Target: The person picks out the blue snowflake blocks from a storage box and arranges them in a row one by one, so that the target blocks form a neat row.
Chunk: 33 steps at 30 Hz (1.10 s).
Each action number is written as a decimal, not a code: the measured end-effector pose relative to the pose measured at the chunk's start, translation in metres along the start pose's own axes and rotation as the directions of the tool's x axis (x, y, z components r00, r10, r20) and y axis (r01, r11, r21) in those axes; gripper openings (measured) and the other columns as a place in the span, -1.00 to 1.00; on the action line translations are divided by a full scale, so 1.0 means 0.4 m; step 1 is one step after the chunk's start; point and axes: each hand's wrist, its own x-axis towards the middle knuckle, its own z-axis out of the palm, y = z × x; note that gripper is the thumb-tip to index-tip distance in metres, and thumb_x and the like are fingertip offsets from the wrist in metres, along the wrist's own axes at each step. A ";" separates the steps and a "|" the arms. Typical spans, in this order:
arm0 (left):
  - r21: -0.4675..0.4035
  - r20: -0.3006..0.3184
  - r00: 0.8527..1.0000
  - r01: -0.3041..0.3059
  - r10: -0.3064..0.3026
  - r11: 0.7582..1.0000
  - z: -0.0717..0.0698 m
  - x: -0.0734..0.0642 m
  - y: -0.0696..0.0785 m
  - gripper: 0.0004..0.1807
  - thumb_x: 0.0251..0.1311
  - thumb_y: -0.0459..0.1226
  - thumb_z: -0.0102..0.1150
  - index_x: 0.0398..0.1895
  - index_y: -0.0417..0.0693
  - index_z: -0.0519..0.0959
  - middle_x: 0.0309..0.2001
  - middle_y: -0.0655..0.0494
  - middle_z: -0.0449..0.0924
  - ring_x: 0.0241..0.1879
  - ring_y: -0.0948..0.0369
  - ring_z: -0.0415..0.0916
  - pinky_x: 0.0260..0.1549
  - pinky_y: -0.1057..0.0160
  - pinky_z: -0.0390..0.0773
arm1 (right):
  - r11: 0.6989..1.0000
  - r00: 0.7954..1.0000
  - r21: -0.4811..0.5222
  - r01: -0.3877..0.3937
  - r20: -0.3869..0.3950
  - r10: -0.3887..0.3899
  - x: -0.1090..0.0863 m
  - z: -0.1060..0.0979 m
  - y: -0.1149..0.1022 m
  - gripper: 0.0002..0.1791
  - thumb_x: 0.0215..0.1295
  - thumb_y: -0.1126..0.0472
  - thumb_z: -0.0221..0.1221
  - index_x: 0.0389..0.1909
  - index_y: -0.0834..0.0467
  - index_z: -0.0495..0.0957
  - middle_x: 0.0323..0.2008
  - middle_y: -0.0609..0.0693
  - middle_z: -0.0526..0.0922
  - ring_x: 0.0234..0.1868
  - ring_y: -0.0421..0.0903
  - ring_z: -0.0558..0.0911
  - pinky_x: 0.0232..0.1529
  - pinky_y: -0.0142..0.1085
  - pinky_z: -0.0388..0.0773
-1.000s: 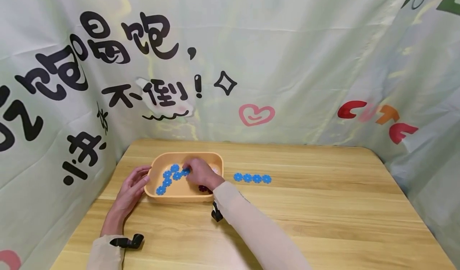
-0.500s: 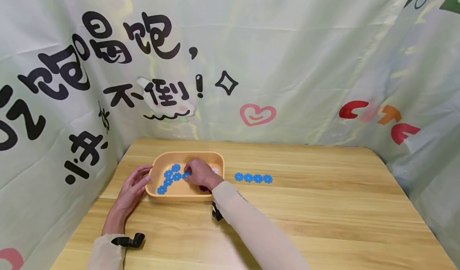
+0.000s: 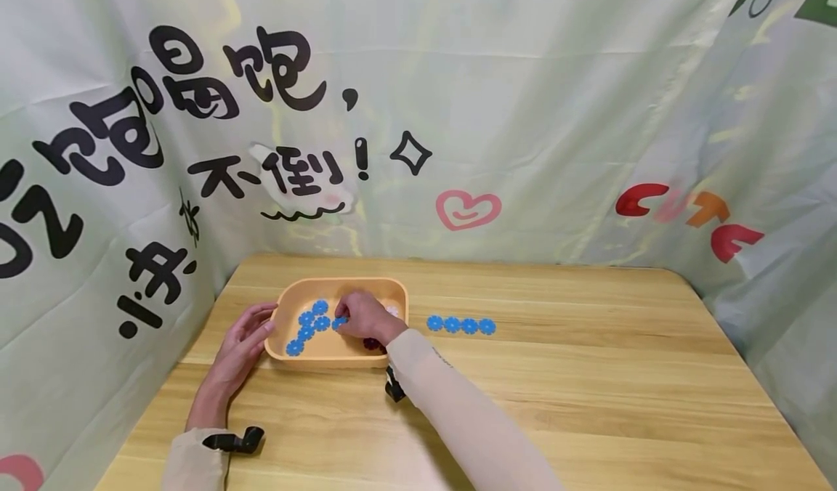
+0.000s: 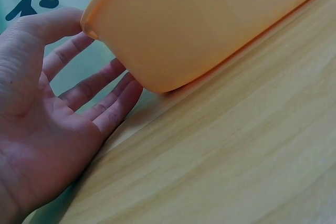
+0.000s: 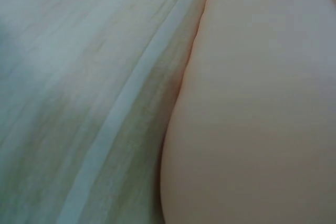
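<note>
An orange tray (image 3: 335, 362) stands on the table, with several blue flower-shaped discs (image 3: 306, 333) in its left part. My left hand (image 3: 237, 346) lies at its left end. In the left wrist view the thumb touches the tray's rim and the fairly straight fingers lie along its outer wall. Reaching into the tray, my right hand (image 3: 362, 314) pinches a blue flower-shaped disc (image 3: 338, 323); the fingertips are partly hidden. Dark red pieces (image 3: 370, 343) and a pale pink piece (image 3: 391, 310) show partly beside that hand. The tray's wall fills much of the right wrist view, which shows no hand.
Right of the tray, several blue discs (image 3: 461, 325) lie in a straight row on the wooden table (image 3: 588, 375). A printed cloth (image 3: 549, 128) hangs behind and at the sides. Black wrist devices (image 3: 235, 441) sit on both sleeves.
The blue disc at my right fingertips has shifted slightly toward me, and a gap now shows between it and the neighbouring disc. My left hand stays at the tray's end.
</note>
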 end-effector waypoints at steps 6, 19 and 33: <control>-0.030 0.006 1.000 -0.006 0.006 1.000 -0.002 -0.002 -0.001 -0.54 0.54 -0.31 0.05 0.42 -0.21 0.30 0.29 0.07 0.35 0.22 0.29 0.43 0.04 0.34 0.60 | 0.999 1.000 0.044 0.000 0.009 -0.001 -0.004 -0.003 -0.001 -0.77 0.24 0.24 0.44 -0.11 0.16 0.69 -0.26 -0.10 0.68 -0.30 -0.25 0.55 -0.16 -0.47 0.53; -0.015 0.000 1.000 0.005 -0.005 1.000 0.000 -0.003 0.001 -0.52 0.53 -0.29 0.07 0.43 -0.18 0.30 0.30 0.06 0.33 0.21 0.29 0.42 0.05 0.37 0.59 | 0.970 1.000 0.242 0.007 0.023 -0.012 -0.020 -0.007 0.000 -0.83 0.39 0.35 0.28 -0.08 0.12 0.56 -0.59 -0.10 0.42 -0.60 -0.21 0.29 -0.48 -0.41 0.29; -0.004 0.008 1.000 -0.009 0.009 1.000 0.002 -0.007 0.002 -0.52 0.54 -0.29 0.04 0.44 -0.21 0.28 0.30 0.07 0.34 0.22 0.30 0.42 0.06 0.38 0.57 | 0.833 1.000 0.553 0.018 -0.008 -0.016 -0.041 -0.034 -0.018 -0.89 0.42 0.49 0.18 -0.10 0.31 0.58 -0.34 0.16 0.58 -0.32 0.15 0.73 -0.29 -0.20 0.73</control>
